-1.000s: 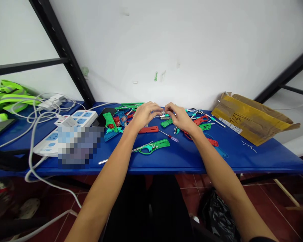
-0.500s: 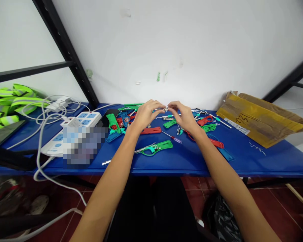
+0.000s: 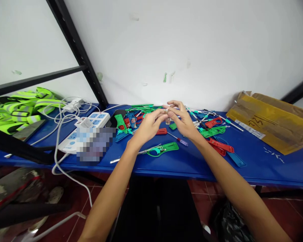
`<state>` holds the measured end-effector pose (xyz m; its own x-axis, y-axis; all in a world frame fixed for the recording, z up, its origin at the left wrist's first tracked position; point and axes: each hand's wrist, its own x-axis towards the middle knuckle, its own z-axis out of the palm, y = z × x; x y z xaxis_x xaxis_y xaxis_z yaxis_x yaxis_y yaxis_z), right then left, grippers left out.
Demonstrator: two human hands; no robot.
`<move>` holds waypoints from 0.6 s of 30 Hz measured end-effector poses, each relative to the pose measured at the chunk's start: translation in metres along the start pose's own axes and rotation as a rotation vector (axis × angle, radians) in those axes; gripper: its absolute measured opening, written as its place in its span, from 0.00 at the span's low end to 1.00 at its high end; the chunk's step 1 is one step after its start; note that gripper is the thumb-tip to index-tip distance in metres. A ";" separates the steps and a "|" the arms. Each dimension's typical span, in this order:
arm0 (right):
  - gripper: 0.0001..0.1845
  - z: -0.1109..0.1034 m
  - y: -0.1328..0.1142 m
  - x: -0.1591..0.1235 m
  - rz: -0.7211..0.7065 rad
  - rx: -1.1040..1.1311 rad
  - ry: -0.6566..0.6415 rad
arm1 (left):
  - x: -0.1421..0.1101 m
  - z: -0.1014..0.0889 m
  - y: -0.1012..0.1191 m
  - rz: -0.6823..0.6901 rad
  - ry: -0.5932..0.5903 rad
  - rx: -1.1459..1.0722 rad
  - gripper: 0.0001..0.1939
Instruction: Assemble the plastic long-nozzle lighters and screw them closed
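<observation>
Above the middle of the table, my left hand [image 3: 151, 123] pinches a small clear piece [image 3: 168, 121], mostly hidden by the fingers. My right hand [image 3: 182, 121] meets it there, thumb and fingertips closed around the same spot; its exact kind is too small to tell. Below them lies a screwdriver [image 3: 182, 141] with a clear purple handle. Nearer the front edge is a green lighter half-shell [image 3: 170, 147] with a metal rod and a teal trigger. A red shell piece [image 3: 161, 131] rests just under my left hand.
More red, green and blue shells [image 3: 218, 145] and metal rods lie on both sides. A white power strip [image 3: 101, 119] with cables and a blurred flat object stand left, near neon reflective straps [image 3: 22, 107]. A cardboard box [image 3: 272, 121] sits right. Blue table [image 3: 197, 166] against a white wall.
The view has swung left, so everything sits further right. My hands have come closer together; their fingertips now meet, and a clear piece shows below them.
</observation>
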<state>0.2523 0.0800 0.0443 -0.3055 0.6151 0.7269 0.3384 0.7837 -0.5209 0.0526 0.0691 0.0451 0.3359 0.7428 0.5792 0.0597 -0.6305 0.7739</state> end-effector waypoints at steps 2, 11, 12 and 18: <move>0.23 0.002 -0.007 0.001 0.015 0.067 -0.103 | -0.012 -0.003 0.006 -0.055 -0.043 -0.048 0.15; 0.22 0.030 -0.074 -0.050 0.097 -0.294 0.107 | -0.072 -0.010 0.015 -0.194 -0.164 0.313 0.21; 0.21 0.030 -0.077 -0.060 0.115 -0.330 0.127 | -0.077 -0.009 0.012 -0.198 -0.187 0.396 0.19; 0.18 0.014 -0.053 -0.093 0.101 -0.493 -0.111 | -0.075 -0.015 -0.001 -0.177 -0.389 0.642 0.15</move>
<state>0.2504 -0.0172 -0.0022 -0.3332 0.7120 0.6181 0.7424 0.6022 -0.2935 0.0130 0.0178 0.0051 0.5697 0.7870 0.2367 0.6372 -0.6048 0.4777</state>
